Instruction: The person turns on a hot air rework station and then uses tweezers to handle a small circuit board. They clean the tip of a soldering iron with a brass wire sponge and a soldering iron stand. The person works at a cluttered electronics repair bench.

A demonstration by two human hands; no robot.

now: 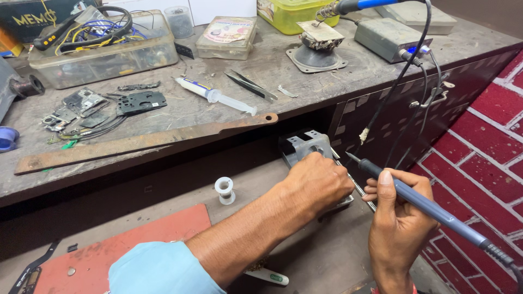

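My left hand [318, 182] is closed over a grey metal bracket-like part [305, 146] that rests on the lower pull-out shelf [261, 179]. My right hand [400, 223] grips a blue-grey soldering iron [422, 204] like a pen, its tip pointing up-left, just right of the metal part and apart from it. A thin metal rod [364, 193] lies between the two hands. The iron's cable runs off to the lower right.
A solder spool [224, 190] stands left of my left hand. A red mat [131, 239] lies at lower left. The bench above holds a rusty metal bar [147, 140], syringe [218, 97], tweezers [250, 84], circuit boards [84, 103], plastic boxes and a soldering station [388, 37]. Red brick wall at right.
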